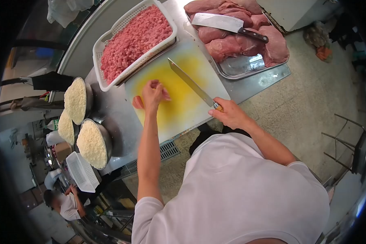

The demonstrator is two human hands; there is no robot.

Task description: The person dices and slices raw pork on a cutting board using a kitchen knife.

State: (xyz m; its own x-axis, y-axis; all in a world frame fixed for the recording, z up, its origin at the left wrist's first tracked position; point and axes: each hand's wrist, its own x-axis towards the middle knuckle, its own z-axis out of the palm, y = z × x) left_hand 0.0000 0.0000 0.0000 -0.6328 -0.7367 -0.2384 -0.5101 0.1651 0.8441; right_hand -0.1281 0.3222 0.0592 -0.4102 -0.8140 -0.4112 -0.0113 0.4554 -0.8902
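Note:
A long knife [191, 83] is held by its wooden handle in my right hand [231, 114], the blade slanting up and left over the cutting board [215, 81]. My left hand [153, 94] is over the yellow-stained part of the board, its fingers curled round a small piece of pink meat [165, 94]. Another small piece of meat [138, 102] lies on the board just left of that hand. Beyond the board, a white perforated basket [103, 83] holds a heap of small diced meat [134, 38].
At the upper right, a metal tray [232, 74] holds large cuts of meat [219, 49] with a cleaver [217, 22] on top. Metal bowls [106, 140] of pale grated food stand left, near a white basket [82, 171]. Another person [71, 203] is at the lower left.

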